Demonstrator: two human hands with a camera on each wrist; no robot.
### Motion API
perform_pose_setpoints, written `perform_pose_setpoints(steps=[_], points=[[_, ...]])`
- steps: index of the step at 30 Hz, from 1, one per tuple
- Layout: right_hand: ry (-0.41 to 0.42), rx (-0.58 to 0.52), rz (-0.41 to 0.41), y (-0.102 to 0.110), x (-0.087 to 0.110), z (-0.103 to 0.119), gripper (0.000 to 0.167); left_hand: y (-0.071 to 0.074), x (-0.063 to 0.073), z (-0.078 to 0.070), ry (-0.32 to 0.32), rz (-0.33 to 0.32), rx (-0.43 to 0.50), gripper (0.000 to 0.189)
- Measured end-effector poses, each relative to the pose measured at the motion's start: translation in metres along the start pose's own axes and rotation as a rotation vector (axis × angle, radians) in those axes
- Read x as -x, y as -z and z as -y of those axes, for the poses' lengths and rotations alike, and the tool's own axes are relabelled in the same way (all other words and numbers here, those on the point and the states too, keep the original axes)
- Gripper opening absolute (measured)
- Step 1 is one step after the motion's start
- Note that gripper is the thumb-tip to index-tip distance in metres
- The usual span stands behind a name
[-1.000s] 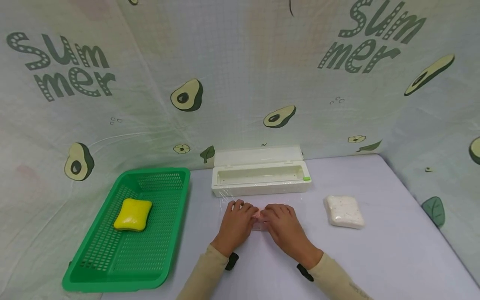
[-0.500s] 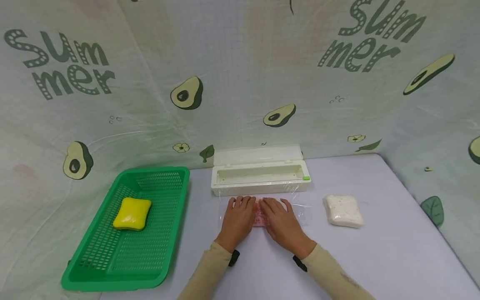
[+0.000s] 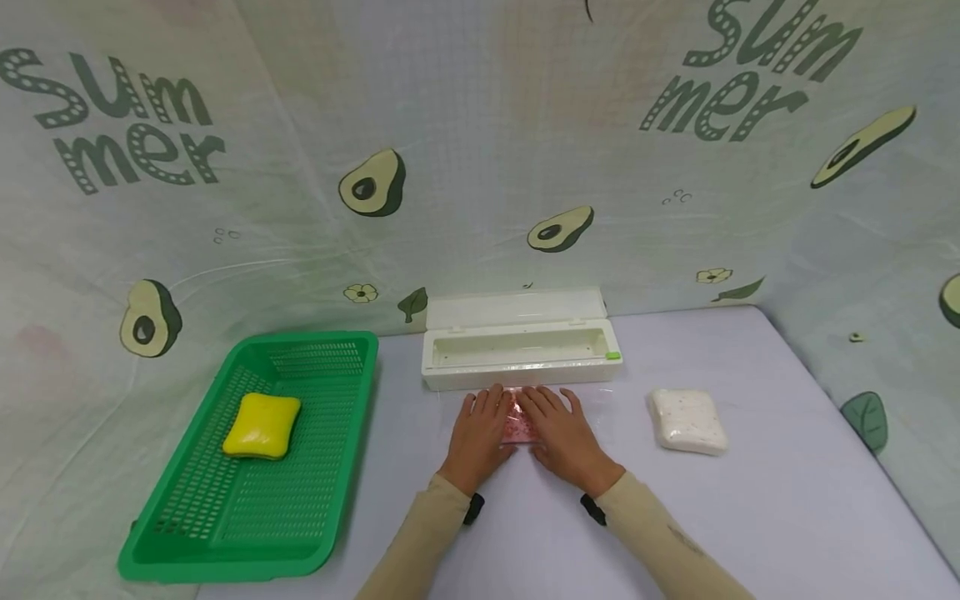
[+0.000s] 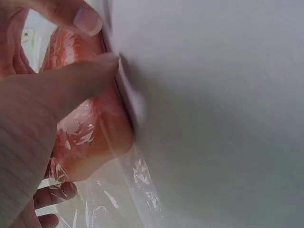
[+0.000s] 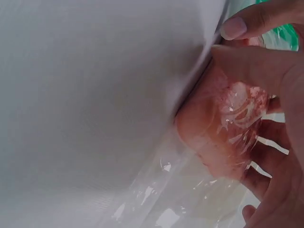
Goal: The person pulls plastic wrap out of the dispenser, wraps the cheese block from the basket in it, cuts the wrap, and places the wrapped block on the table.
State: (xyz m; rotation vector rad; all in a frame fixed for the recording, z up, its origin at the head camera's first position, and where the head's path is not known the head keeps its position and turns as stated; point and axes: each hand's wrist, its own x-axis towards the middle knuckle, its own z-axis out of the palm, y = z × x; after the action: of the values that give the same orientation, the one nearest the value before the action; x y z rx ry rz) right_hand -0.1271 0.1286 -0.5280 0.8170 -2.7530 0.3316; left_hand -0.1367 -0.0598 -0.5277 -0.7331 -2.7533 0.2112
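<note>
A pink speckled, pillow-shaped block (image 3: 517, 422) lies under clear cling film (image 3: 598, 408) in front of the white dispenser box. My left hand (image 3: 478, 435) holds its left part, fingers over the top and thumb (image 4: 78, 84) at the near lower edge. On the other side my right hand (image 3: 566, 437) holds it likewise, its thumb (image 5: 256, 66) against the near edge. Both thumb tips sit close together. Loose film spreads out past both ends of the block, shiny and wrinkled in both wrist views. Fingers and film hide much of the block's top.
Behind the hands stands the open white cling film dispenser (image 3: 525, 374) with a green tab. A green basket (image 3: 247, 571) on the left holds a yellow pillow-shaped block (image 3: 262, 426). To the right, a white speckled block (image 3: 688, 422) lies on the table (image 3: 780, 500).
Both hands have shifted slightly away from me with the pink block, closer to the dispenser. Fingers lie flatter over it, and more of its pink top shows between them.
</note>
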Motion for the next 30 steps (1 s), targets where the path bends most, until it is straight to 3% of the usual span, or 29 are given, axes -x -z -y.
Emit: perform_pose_setpoints(steps=[3, 7, 11, 17, 22, 26, 30], points=[[-0.021, -0.103, -0.005, -0.002, -0.003, -0.003, 0.081, -0.004, -0.002, 0.0, 0.001, -0.045, -0.002, 0.085], [-0.088, -0.327, -0.037, -0.003, -0.003, -0.009, 0.067, -0.007, -0.004, 0.0, 0.006, -0.098, 0.02, 0.078], [-0.165, -0.47, -0.106, -0.003, 0.003, -0.018, 0.055, -0.007, -0.005, 0.0, 0.014, -0.098, 0.04, 0.074], [-0.263, -0.402, -0.279, -0.005, 0.012, -0.033, 0.04, -0.005, -0.005, -0.001, 0.027, -0.062, 0.056, 0.075], [-0.436, -0.366, -0.402, -0.002, 0.016, -0.048, 0.033, -0.005, -0.004, -0.001, 0.031, -0.052, 0.055, 0.076], [-0.581, -0.377, -0.451, 0.006, 0.014, -0.058, 0.044, -0.005, -0.005, -0.001, 0.027, -0.056, 0.043, 0.075], [-0.672, -0.396, -0.463, 0.015, 0.01, -0.069, 0.061, -0.006, -0.006, -0.002, 0.023, -0.054, 0.042, 0.076]])
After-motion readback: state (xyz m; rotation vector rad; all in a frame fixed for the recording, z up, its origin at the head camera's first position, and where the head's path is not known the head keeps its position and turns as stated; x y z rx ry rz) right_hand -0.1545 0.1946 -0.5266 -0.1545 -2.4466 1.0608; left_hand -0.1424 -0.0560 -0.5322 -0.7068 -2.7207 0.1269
